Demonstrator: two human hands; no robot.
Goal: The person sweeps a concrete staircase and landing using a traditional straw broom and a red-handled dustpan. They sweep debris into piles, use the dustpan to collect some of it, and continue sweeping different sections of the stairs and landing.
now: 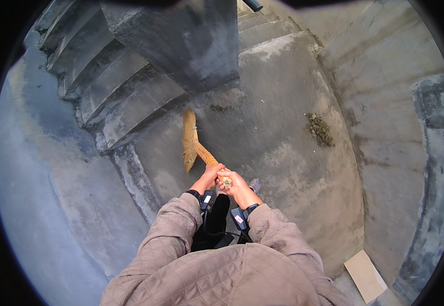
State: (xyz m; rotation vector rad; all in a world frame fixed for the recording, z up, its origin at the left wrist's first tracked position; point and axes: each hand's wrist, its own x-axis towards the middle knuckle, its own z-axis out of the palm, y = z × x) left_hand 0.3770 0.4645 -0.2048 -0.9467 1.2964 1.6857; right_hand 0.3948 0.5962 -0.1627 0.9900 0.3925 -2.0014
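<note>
Both of my hands grip the handle of a straw broom point(190, 139). My left hand point(209, 176) closes round the handle just ahead of my right hand point(234, 185), which holds it near the butt end; the two hands touch. The broom's bristle head lies to the upper left of my hands, against the concrete landing floor point(260, 137), close to the foot of the stairs at the left. A heap of dark debris point(320, 130) sits on the floor at the right, apart from the broom. A smaller dark patch of debris point(221, 108) is near the base of the concrete pillar.
Concrete steps point(130, 72) stand at the upper left, and other steps point(264, 28) at the top, with a thick concrete pillar point(183, 42) between them. A concrete wall point(390, 153) bounds the right side. A flat beige board point(365, 276) lies at the lower right.
</note>
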